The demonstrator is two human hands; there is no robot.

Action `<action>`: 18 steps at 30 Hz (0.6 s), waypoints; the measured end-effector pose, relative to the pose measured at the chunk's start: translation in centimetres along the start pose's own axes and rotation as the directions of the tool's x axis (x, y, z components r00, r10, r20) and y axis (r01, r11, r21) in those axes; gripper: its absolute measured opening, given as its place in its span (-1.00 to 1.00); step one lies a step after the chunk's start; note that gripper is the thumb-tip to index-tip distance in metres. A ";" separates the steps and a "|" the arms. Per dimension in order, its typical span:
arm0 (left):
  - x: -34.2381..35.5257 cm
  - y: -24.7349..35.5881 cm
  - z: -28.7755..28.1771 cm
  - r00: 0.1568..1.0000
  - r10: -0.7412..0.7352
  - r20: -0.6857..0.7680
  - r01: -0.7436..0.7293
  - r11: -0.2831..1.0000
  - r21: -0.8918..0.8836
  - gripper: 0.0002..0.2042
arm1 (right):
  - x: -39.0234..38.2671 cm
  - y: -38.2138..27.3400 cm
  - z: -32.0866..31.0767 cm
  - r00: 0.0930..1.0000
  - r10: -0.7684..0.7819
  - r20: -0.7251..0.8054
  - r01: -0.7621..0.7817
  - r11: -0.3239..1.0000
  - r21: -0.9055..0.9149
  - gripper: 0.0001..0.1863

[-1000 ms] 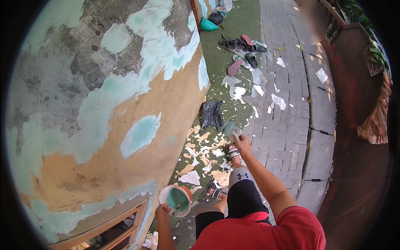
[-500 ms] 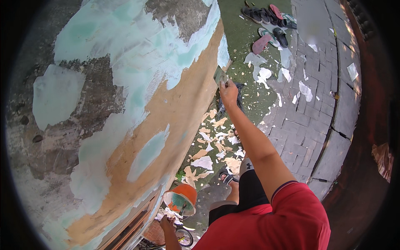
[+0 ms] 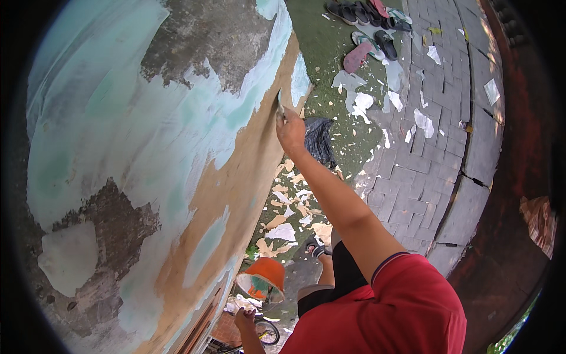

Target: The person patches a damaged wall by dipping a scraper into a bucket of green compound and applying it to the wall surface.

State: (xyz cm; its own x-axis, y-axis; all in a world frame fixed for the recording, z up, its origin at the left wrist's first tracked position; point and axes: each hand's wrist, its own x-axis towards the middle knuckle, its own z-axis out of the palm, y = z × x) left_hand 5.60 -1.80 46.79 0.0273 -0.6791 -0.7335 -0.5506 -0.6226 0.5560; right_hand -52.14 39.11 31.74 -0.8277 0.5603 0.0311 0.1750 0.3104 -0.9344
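My right hand (image 3: 290,131) grips a thin putty knife (image 3: 280,101), its blade against the tan part of a wall (image 3: 177,248) patched with pale aqua coating and rough grey areas. My left hand (image 3: 244,318), low in view, is closed on what looks like the thin handle of an orange bucket (image 3: 265,271). Aqua material shows inside the bucket, which is tilted in view.
Mixed sandals (image 3: 368,47) lie on green ground at the top, near a crumpled black bag (image 3: 318,138). Paint flakes (image 3: 283,230) litter the ground. A grey paved path (image 3: 430,153) runs along the right beside a dark red wall. A bicycle wheel (image 3: 268,333) shows at the bottom.
My right hand has risen from over the ground to the wall with the knife. The view has turned toward the wall. The bucket has tipped toward the wall, showing more orange side.
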 end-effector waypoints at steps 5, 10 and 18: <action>-1.8 0.3 2.7 1.000 0.010 -0.017 -0.009 0.997 0.080 -0.70 | -3.2 -0.7 -1.2 0.991 -0.019 0.135 0.012 0.999 0.052 -0.80; -3.3 0.5 6.8 0.999 0.021 0.032 -0.027 0.982 0.188 -0.73 | 0.1 0.4 -1.5 0.984 0.162 0.078 -0.160 0.987 -0.033 -0.75; -7.5 -1.6 14.6 0.958 0.051 0.282 -0.102 0.980 0.168 -0.89 | -5.3 -1.9 -5.9 0.959 0.085 0.271 -0.121 0.985 0.119 -0.77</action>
State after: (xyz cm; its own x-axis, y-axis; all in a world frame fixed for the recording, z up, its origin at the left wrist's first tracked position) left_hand -5.85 9.96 45.69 -0.2373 -0.5732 -0.7843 -0.6830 -0.4757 0.5543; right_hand -45.00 40.06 35.46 -0.9232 0.3557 -0.1458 0.2092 0.1467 -0.9668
